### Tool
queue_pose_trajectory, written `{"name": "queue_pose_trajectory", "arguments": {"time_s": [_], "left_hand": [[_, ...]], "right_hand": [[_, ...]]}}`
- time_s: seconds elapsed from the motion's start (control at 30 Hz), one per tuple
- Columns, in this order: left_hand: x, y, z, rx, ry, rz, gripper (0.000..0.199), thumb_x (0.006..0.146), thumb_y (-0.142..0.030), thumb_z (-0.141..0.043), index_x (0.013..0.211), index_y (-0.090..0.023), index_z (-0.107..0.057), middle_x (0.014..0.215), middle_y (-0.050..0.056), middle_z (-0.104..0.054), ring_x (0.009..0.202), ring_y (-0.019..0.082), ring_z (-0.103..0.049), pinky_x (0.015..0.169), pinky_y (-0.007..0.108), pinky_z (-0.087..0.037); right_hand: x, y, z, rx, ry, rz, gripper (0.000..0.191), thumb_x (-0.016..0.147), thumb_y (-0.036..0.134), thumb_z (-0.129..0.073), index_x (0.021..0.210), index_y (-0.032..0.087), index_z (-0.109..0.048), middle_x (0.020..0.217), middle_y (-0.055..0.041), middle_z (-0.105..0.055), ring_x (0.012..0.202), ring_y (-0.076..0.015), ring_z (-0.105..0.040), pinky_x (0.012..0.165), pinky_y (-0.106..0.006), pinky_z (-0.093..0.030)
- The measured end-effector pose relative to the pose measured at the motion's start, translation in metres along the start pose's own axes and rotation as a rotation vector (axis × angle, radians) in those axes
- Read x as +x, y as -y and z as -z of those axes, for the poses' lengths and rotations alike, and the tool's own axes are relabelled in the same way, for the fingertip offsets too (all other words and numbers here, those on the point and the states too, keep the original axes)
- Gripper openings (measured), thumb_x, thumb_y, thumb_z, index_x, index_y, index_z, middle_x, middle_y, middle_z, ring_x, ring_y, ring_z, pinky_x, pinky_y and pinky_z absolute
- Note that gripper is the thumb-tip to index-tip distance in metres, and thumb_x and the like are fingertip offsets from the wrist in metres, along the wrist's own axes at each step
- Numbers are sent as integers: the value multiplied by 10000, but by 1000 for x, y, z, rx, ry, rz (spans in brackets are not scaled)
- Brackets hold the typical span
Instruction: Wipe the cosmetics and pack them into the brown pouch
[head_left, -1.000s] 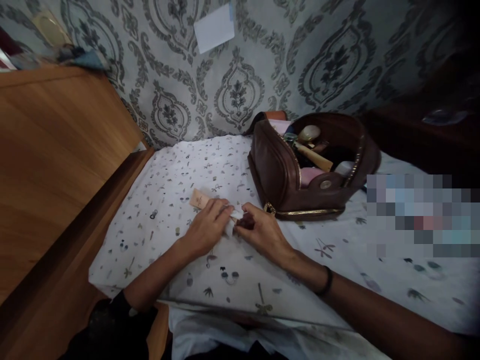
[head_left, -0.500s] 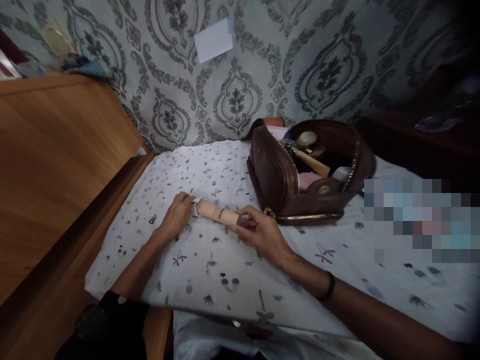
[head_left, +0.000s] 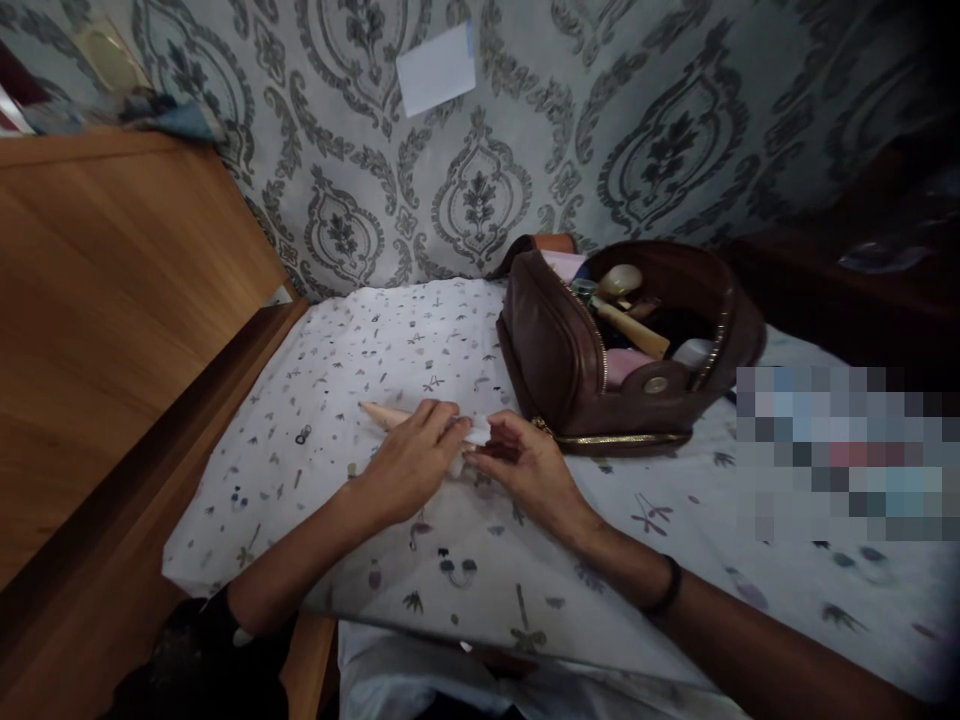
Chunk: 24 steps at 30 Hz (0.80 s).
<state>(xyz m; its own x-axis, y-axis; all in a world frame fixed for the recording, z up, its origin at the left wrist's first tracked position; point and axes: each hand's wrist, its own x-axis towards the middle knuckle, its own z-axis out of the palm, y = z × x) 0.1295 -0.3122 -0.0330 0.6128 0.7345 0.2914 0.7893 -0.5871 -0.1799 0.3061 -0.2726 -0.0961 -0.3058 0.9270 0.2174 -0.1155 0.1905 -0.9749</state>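
Observation:
A peach tube (head_left: 385, 415) with a white cap (head_left: 478, 430) lies across the middle of the patterned white sheet, its flat end pointing left. My left hand (head_left: 412, 460) is closed round the tube near the cap end and covers much of it. With thumb and fingers, my right hand (head_left: 529, 470) pinches the white cap from the right. Just beyond my right hand stands an open brown bag (head_left: 555, 340) with a gold zip, holding a pale tube (head_left: 634, 330), a round-topped item (head_left: 619, 281) and something pink (head_left: 626, 366).
Wooden furniture (head_left: 127, 230) rises along the left side. Behind the sheet is a patterned wall with a white card (head_left: 437, 70) on it. A blurred-out patch (head_left: 847, 450) covers items at the right, and dark furniture (head_left: 825, 290) stands behind it.
The tube has been turned round, so its cap now points right instead of left. My left hand has moved right onto the tube, and my right hand has gone from its flat end to the cap.

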Motion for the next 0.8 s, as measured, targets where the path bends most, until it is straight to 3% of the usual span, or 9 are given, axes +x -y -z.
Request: {"name": "queue_pose_trajectory", "arguments": {"time_s": [0.17, 0.3, 0.43, 0.6, 0.7, 0.8], "left_hand": [[-27, 37, 3, 1, 52, 208, 316, 936, -73, -455, 1226, -122, -571, 1212, 156, -570, 1107, 294, -531, 850, 417, -555], [-61, 70, -2, -143, 26, 425, 275, 999, -179, -399, 1162, -170, -620, 1169, 118, -592, 1084, 261, -566, 891, 414, -542], [-84, 79, -11, -237, 6, 499, 298, 1019, -224, -371, 1146, -171, -635, 1102, 97, -603, 1021, 229, -600, 895, 395, -539], [-73, 53, -8, -213, -159, 477, 313, 1014, -221, -398, 1249, -173, -599, 1184, 122, -575, 1091, 247, -586, 937, 418, -529], [-51, 18, -5, -210, -168, 259, 375, 993, -158, -438, 1361, -183, -507, 1243, 148, -562, 1142, 258, -582, 938, 410, -539], [-32, -11, -8, -153, -82, 51, 474, 941, -76, -494, 1407, -147, -447, 1261, 183, -573, 1146, 284, -577, 928, 405, -542]], "right_hand": [[-2, -3, 1, -72, 59, -14, 299, 714, 241, -740, 993, 215, -633, 878, -22, -700, 796, -177, -684, 760, -323, -578], [-5, 1, 2, -241, 106, 106, 302, 748, 116, -642, 1034, 210, -661, 926, -30, -680, 793, -162, -674, 762, -314, -570], [-8, 5, 4, -440, 161, 225, 314, 768, 78, -623, 1050, 208, -666, 944, -39, -658, 810, -170, -650, 744, -310, -553], [-9, 2, 5, -606, 146, 238, 297, 817, 195, -696, 1107, 194, -635, 988, -74, -685, 858, -222, -648, 751, -353, -543], [-8, 0, 5, -651, 167, 255, 236, 834, 207, -680, 1066, 200, -639, 969, -74, -696, 873, -234, -648, 758, -358, -533], [-6, 0, 5, -659, 167, 271, 193, 807, 163, -673, 994, 196, -638, 953, -70, -700, 886, -239, -648, 776, -357, -524]]}}
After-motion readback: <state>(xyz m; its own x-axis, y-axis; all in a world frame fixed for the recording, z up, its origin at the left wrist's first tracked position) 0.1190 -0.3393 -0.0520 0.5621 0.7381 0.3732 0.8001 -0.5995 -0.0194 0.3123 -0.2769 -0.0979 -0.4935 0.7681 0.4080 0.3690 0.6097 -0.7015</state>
